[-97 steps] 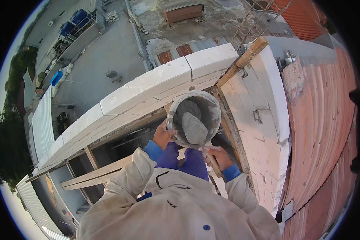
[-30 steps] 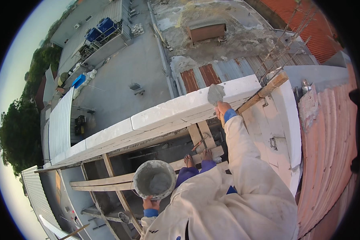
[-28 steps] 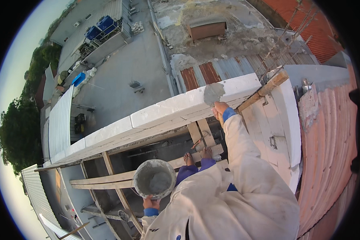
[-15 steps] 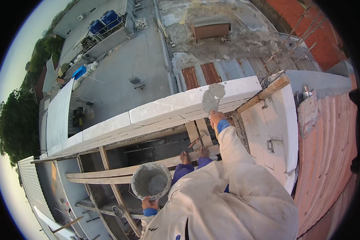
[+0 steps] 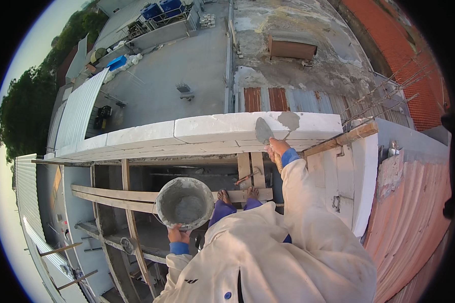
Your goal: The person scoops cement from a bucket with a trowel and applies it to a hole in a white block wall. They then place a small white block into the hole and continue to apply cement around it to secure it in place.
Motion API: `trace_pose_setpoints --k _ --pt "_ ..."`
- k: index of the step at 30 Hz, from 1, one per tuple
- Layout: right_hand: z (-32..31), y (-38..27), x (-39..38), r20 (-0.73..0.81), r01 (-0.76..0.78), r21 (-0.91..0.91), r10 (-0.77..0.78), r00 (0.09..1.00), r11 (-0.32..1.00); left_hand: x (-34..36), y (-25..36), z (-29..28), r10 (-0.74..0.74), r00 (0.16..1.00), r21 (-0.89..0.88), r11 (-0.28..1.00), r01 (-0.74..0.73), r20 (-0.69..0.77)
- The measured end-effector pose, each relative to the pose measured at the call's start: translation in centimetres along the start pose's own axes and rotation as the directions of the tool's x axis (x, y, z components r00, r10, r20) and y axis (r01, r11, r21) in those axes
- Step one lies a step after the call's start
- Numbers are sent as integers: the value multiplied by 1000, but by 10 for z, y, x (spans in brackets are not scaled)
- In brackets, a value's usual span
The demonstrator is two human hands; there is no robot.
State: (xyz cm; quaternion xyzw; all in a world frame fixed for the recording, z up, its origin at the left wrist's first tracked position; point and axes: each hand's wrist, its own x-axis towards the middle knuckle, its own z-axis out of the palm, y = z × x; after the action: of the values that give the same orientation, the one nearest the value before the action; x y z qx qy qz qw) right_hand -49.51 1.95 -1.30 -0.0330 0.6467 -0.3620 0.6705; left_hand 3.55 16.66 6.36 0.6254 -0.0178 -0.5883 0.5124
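My right hand (image 5: 276, 147) is closed round the handle of a trowel (image 5: 263, 130), whose grey-smeared blade is at the front edge of the white block wall (image 5: 207, 127). A patch of wet mortar (image 5: 289, 120) lies on the wall top just right of the blade, with a streak running down the front face. My left hand (image 5: 178, 234) grips the near rim of a round bucket (image 5: 184, 203), held tilted toward me. Its inner wall is coated with grey mortar, and some lies in the bottom.
My bare feet stand on narrow wooden planks (image 5: 114, 196) laid over open framing, with a deep drop beneath. A hammer (image 5: 246, 177) lies on short boards by the wall. Right of the wall are a timber (image 5: 346, 139), bare rebar (image 5: 384, 93) and pinkish corrugated sheets (image 5: 404, 212).
The trowel blade has moved left off the mortar patch toward the wall's front edge. The bucket has shifted up and left. The whole view has turned slightly.
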Motion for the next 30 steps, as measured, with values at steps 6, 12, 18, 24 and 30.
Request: trace_pose_setpoints --k 6,12,18,24,30 --pt "62 37 -92 189 239 -449 -170 967 861 5 2 42 56 980 16 998 -60 189" --pt "137 23 -144 611 635 -731 -172 772 251 3 10 67 139 967 32 988 -149 216" --pt "239 31 -146 671 518 -738 -381 636 -433 -9 42 94 354 873 210 875 -436 337" --pt "307 47 -169 749 608 -614 -126 651 -504 15 76 93 464 790 343 723 -599 401" --pt "304 33 -157 609 302 -708 335 719 638 50 98 46 457 811 244 794 -557 366"
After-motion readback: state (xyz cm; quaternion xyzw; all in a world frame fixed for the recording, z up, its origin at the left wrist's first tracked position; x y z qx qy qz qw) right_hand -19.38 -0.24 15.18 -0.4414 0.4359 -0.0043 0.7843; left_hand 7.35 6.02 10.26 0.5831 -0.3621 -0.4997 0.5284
